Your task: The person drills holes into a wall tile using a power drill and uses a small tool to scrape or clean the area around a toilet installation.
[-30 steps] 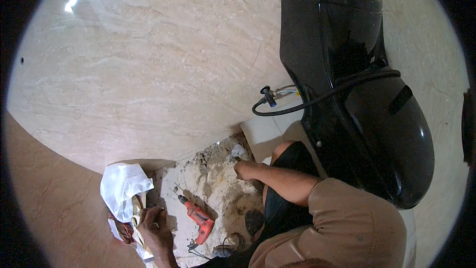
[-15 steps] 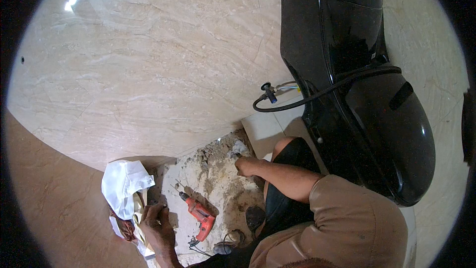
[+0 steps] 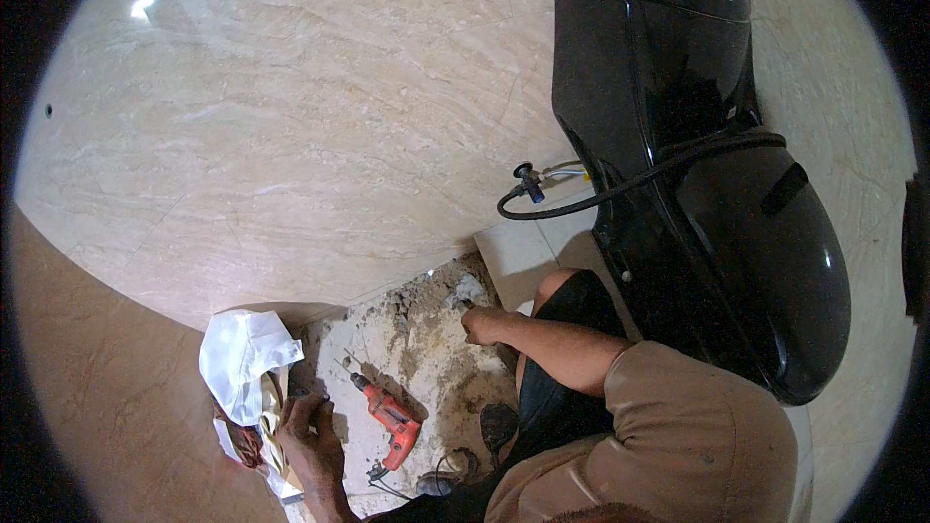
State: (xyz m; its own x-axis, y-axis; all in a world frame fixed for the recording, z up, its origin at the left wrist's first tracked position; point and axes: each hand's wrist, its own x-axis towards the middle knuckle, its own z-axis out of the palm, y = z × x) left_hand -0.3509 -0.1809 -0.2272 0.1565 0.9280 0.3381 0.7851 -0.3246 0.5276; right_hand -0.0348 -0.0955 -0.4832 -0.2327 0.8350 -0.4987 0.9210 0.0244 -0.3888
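At the lower left, my left hand is curled beside a white plastic bag and crumpled packaging; a small dark spot shows at its fingertips, too small to name. My right hand reaches down to the broken floor by the wall, its fingers closed on something dark. A whitish lump lies just past those fingers, next to loose rubble. Between my hands, a red power drill lies on the dusty floor with its bit toward the wall, touched by neither hand.
A glossy black toilet stands on the right, with a black hose across it. A valve sits on the marbled wall beside it. Brown tiled floor is at the left. A cable lies near my foot.
The view has shifted very slightly. My hands, the drill and the bag keep nearly the same places.
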